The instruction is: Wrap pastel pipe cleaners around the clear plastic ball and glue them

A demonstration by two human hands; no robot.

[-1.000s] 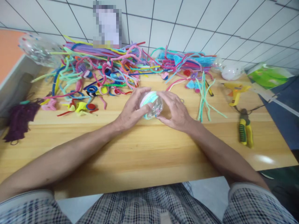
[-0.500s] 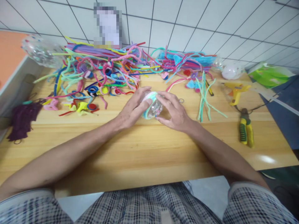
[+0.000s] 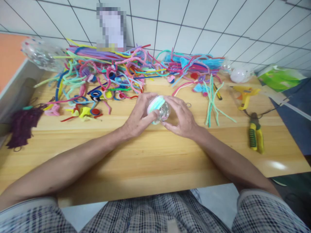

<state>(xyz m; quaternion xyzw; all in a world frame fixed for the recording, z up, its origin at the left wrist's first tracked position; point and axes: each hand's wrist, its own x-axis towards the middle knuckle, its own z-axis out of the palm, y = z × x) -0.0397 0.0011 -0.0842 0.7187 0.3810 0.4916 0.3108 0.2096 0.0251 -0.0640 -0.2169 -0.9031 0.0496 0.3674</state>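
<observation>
Between both hands, over the middle of the table, is a clear plastic ball with small specks inside. Pastel pipe cleaners in mint and pale pink wrap round its left part. My left hand grips the ball from the left, its thumb pressed on the near face and its fingers behind. My right hand holds the right side, fingertips on the top and thumb at the lower edge. The ball's underside and far side are hidden.
Loose and coiled pipe cleaners pile up along the back wall. Mint pipe cleaners, a yellow glue gun and pliers lie at right. A purple tassel-like bundle lies at left, below a clear balloon-like ball.
The ball has turned a little between the hands, showing more of the pastel wrapping on top. My left thumb has slid lower on its near face.
</observation>
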